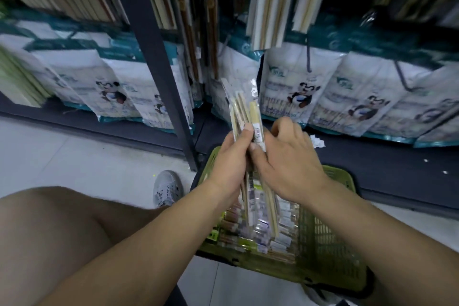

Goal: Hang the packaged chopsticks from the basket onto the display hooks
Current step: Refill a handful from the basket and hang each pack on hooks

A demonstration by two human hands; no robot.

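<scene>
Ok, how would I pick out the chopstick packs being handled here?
Find the green basket on the floor before the shelves. Above its far rim, the left hand and right hand grip a few clear packs of pale chopsticks. Unlike the packs lying in the basket, these stand upright, off the pile.

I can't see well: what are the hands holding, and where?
The left hand and right hand grip a bunch of clear-plastic packs of pale wooden chopsticks around their middle.

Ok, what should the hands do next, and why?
Probably the right hand should slide the front pack free: it pinches that pack, while the left hand grips the whole bunch together over the basket.
</scene>
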